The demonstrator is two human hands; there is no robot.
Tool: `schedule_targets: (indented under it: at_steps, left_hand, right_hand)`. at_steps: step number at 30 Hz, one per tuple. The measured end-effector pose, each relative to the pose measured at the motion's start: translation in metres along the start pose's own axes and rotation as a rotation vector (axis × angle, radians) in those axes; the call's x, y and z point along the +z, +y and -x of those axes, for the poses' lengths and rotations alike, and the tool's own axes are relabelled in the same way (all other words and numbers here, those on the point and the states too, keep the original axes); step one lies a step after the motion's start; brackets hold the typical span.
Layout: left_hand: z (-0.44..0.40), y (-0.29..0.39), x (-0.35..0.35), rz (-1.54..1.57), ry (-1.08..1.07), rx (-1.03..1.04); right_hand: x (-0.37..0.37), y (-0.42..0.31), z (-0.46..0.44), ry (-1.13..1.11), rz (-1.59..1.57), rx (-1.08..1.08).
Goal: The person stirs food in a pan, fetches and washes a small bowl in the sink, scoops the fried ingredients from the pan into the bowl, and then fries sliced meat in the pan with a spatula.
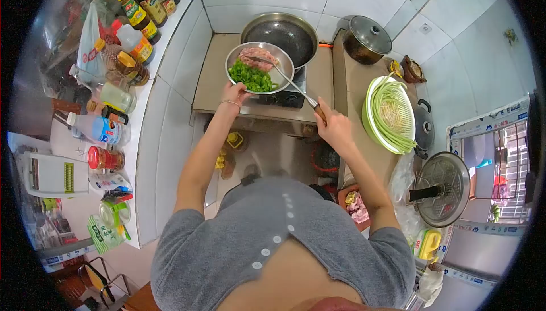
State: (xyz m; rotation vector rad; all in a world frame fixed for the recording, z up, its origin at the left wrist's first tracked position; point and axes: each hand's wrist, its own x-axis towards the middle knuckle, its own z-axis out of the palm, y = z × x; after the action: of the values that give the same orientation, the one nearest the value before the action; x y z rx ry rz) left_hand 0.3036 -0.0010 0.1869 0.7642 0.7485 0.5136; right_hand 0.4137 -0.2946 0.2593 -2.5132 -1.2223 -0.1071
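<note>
My left hand [235,93] grips the lower left rim of a steel bowl [288,75], which is held in front of the wok. Inside the bowl, pink minced meat [257,58] lies at the back and chopped green pieces [250,77] at the front. My right hand [334,122] is closed round the wooden handle of a metal spatula [296,87], whose head reaches into the bowl at the meat. The dark wok [282,33] sits on the stove just behind the bowl, partly covered by it.
A lidded pot [367,39] stands at the back right. Nearer is a white-green basket [372,119] with long beans and sprouts, beside a black lidded pot [424,128]. A round steel lid [451,189] is at the right. Sauce bottles [134,39] line the left ledge.
</note>
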Motion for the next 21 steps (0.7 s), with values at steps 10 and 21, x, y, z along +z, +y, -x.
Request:
schedule_targets:
  at_steps: [10, 21]
  left_hand:
    - [-0.011, -0.008, -0.011, -0.038, 0.012, -0.013]
    - [-0.032, -0.005, -0.011, 0.024, 0.0, -0.041]
  right_hand:
    - [0.046, -0.003, -0.009, 0.115, 0.016, -0.032]
    - [0.069, 0.0, -0.017, 0.206, -0.012, 0.032]
